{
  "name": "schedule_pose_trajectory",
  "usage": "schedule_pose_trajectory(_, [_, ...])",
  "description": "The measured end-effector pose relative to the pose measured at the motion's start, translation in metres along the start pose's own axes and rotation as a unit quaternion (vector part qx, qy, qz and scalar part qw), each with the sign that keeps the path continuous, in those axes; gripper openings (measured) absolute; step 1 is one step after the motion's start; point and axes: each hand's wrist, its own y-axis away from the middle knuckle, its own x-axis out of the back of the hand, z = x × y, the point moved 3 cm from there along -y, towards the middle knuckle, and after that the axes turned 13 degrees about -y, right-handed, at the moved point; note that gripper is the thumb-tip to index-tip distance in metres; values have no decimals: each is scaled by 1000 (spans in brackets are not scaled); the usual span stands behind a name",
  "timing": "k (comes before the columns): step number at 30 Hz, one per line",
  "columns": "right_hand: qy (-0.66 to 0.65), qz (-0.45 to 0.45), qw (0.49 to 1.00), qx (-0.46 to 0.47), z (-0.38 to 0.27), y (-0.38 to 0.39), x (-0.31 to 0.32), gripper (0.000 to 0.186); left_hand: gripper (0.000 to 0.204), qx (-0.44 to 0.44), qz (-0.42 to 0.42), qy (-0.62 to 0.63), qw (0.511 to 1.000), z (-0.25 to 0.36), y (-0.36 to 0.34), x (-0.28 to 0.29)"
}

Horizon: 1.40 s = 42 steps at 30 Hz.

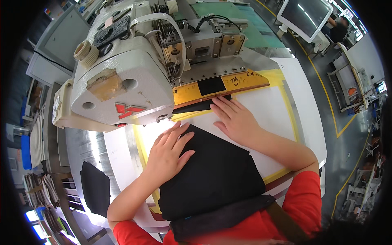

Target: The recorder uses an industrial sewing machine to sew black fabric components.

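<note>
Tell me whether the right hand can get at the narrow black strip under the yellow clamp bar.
Probably yes: the right hand lies flat with its fingers already at the black strip, nothing between them.

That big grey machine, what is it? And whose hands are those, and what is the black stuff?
The picture comes from a camera worn on a person's head, looking down, so you see that person's own two arms coming in from below. The big grey machine looks like an industrial sewing machine standing on a white table. Under it lies a flat white board with a yellow edge, like a guide plate. On the board is a piece of black fabric. The left hand lies flat on the fabric. The right hand presses flat on the board, its fingertips at a thin black strip beside the machine. Neither hand grips anything; both just press down.
</note>
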Motion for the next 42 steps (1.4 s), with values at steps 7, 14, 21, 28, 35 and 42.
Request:
schedule_pose_trajectory(7, [-25, -91, 993, -64, 13, -1, 0, 64, 61, 30, -28, -83, 996, -4, -25, -29])
schedule_pose_trajectory(14, [-19, -87, 994, -58, 6, 2, 0, 67, 65, 36, -33, -74, 996, -1, -31, -29])
schedule_pose_trajectory(21, [-35, -86, 994, -56, 6, 5, -1, 69, 64, 32, -25, -84, 996, -6, -24, -27])
schedule_pose_trajectory(28, [-33, -75, 995, -53, -2, 7, 3, 68, 62, 36, -33, -88, 995, -4, -21, -24])
schedule_pose_trajectory(35, [-25, -54, 996, -70, -1, 8, 2, 66, 62, 33, -26, -96, 994, -4, -22, -25])
schedule_pose_trajectory(42, [-22, -39, 997, -69, -2, 6, 1, 65, 61, 39, -30, -92, 995, -6, -20, -23])
